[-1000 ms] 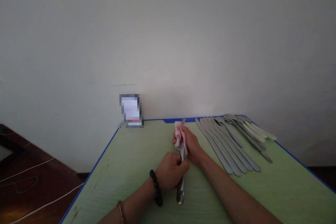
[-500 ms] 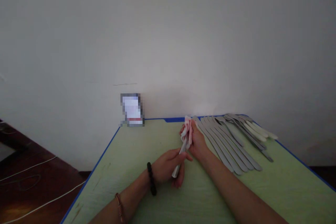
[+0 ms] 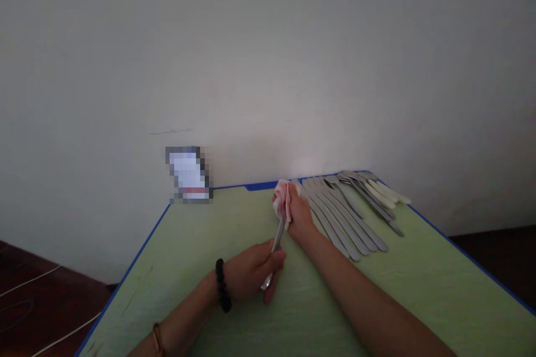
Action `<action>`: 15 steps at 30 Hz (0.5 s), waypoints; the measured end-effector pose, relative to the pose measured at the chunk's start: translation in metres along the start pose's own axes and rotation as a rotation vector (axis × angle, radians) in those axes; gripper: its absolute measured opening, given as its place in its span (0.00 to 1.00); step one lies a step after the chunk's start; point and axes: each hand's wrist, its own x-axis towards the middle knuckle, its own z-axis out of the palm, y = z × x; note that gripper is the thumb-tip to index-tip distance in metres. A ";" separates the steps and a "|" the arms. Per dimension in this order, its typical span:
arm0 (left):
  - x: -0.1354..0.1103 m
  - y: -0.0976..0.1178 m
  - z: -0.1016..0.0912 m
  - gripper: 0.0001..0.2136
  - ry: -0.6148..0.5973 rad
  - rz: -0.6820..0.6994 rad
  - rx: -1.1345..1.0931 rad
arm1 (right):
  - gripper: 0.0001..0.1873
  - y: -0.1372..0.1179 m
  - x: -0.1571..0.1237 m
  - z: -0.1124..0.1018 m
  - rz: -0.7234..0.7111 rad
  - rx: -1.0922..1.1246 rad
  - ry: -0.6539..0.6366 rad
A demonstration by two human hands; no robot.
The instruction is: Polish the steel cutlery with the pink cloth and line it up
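My left hand (image 3: 251, 270) grips the silver handle of a piece of metal cutlery (image 3: 277, 239), which slants up and away over the table. Its far end is hidden, so I cannot tell whether it is a knife, fork or spoon. My right hand (image 3: 299, 216) is closed on a pink-and-white cloth (image 3: 283, 195), folded around that far end. Just right of my right hand, several table knives (image 3: 344, 217) lie side by side.
Farther right lie a spoon (image 3: 343, 195), several dark-looking forks (image 3: 364, 192) and white-handled cutlery (image 3: 383, 194). A blurred phone-like screen (image 3: 188, 173) leans on the wall at the back left. The green table (image 3: 201, 234) has a blue edge.
The view has turned slightly, so the table and cutlery appear farther left. The cloth now sits bunched differently around the cutlery's far end. Both hands keep their hold.
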 end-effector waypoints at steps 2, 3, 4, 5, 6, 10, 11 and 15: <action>-0.004 0.001 -0.002 0.18 -0.108 0.056 0.045 | 0.16 -0.004 0.006 -0.003 0.025 0.109 0.081; -0.006 0.001 -0.002 0.18 -0.134 0.068 0.054 | 0.15 -0.006 0.007 -0.003 0.023 0.137 0.097; -0.006 0.000 -0.001 0.18 -0.146 0.069 0.052 | 0.15 -0.007 0.008 -0.004 0.021 0.148 0.099; -0.006 -0.001 -0.001 0.17 -0.145 0.059 0.037 | 0.15 -0.008 0.008 -0.004 0.017 0.147 0.089; -0.006 -0.002 0.001 0.17 -0.130 0.041 0.011 | 0.16 -0.007 0.007 -0.004 0.012 0.129 0.070; -0.001 -0.007 0.005 0.18 0.027 -0.097 -0.171 | 0.24 -0.001 -0.005 0.000 -0.038 -0.149 -0.069; 0.000 -0.009 0.005 0.19 0.080 -0.130 -0.208 | 0.26 0.002 -0.009 0.002 -0.074 -0.267 -0.096; 0.004 -0.009 0.004 0.19 0.203 -0.214 -0.234 | 0.29 0.008 -0.016 0.005 -0.260 -0.640 -0.093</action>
